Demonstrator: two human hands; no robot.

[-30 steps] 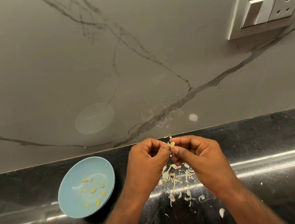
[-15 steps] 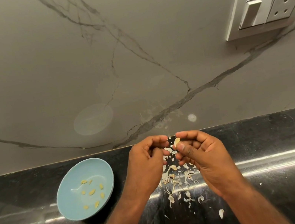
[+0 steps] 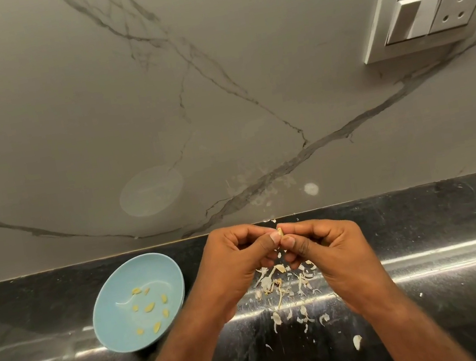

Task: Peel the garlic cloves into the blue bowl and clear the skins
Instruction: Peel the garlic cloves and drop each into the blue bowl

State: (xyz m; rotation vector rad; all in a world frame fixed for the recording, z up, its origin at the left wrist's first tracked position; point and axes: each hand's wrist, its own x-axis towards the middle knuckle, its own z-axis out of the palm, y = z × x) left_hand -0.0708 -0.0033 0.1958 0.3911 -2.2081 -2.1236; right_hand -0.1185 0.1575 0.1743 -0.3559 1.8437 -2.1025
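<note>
A small garlic clove (image 3: 280,232) is pinched between the fingertips of both hands, above the black counter (image 3: 427,227). My left hand (image 3: 238,262) holds it from the left with thumb and curled fingers. My right hand (image 3: 327,250) pinches it from the right. Most of the clove is hidden by the fingertips. The blue bowl (image 3: 116,307) stands on the counter to the left of my left hand and holds several peeled yellow cloves (image 3: 149,307). Loose white garlic skins (image 3: 280,290) lie scattered on the counter under and in front of the hands.
A grey marble backsplash (image 3: 217,105) rises behind the counter, with a white switch and socket plate (image 3: 429,12) at the upper right. One separate skin piece (image 3: 357,342) lies near the counter's front edge, right of centre.
The hands drew slightly apart half a second ago with the clove in my right fingers, and now the fingertips have closed together on the clove again.
</note>
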